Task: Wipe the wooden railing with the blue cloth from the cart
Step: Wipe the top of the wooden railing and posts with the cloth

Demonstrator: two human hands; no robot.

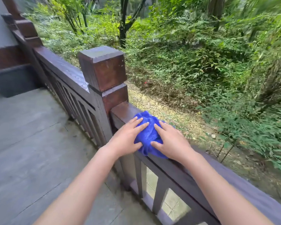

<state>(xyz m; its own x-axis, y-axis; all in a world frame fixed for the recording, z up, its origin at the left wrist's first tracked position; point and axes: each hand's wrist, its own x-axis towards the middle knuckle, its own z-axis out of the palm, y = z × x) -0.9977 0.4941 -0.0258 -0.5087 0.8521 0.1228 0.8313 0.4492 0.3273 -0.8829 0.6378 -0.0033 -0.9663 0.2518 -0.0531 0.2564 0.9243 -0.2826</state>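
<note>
A bunched blue cloth [148, 132] lies on the top rail of the dark wooden railing [122, 112], just right of a square brown post [104, 69]. My left hand [127, 137] presses on the cloth's left side with fingers spread flat. On the cloth's right side rests my right hand [170, 140], also flat with fingers apart. Both hands hold the cloth down against the rail. The cart is not in view.
The railing runs on to the left [62, 70] behind the post toward a grey wall [0, 26]. A grey stone-tile floor [31, 135] lies on my side. Beyond the rail are a drop, a dirt strip and dense green bushes [201, 62].
</note>
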